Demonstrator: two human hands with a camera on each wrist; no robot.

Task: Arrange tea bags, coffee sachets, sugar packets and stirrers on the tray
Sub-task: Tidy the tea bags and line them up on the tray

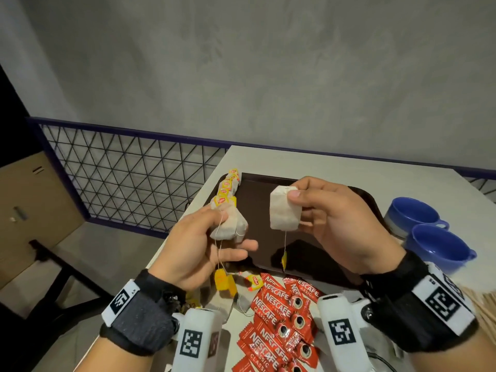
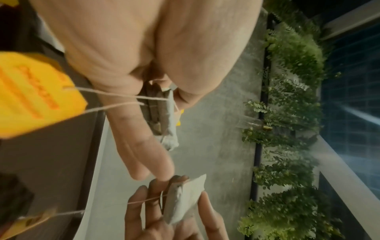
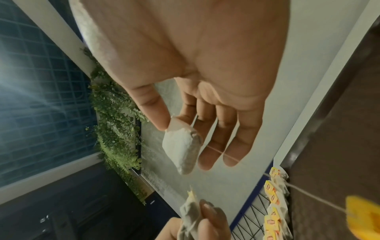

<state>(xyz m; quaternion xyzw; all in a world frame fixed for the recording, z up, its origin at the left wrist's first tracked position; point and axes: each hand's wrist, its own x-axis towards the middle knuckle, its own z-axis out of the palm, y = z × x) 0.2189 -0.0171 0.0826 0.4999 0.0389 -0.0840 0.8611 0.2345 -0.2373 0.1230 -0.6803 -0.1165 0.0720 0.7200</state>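
Note:
My right hand [image 1: 322, 210] pinches one white tea bag [image 1: 284, 209] [image 3: 182, 151] above the dark brown tray [image 1: 257, 189]; its string hangs down to a yellow tag [image 1: 284, 260]. My left hand [image 1: 204, 237] grips a small bunch of tea bags [image 1: 229, 226] [image 2: 162, 116] over the tray's left edge, with strings trailing to yellow tags [image 1: 224, 281] [image 2: 33, 95]. A row of several yellow-tagged tea bags [image 1: 228, 187] [image 3: 275, 204] lies along the tray's left rim. Red coffee sachets [image 1: 281, 318] lie in a heap in front of the tray.
Two blue cups [image 1: 426, 229] stand right of the tray on the white table [image 1: 322, 162]. Wooden stirrers [image 1: 480, 302] show at the right edge. A wire-mesh railing [image 1: 128, 178] runs along the table's left side, and a cardboard box [image 1: 29, 210] sits on the floor.

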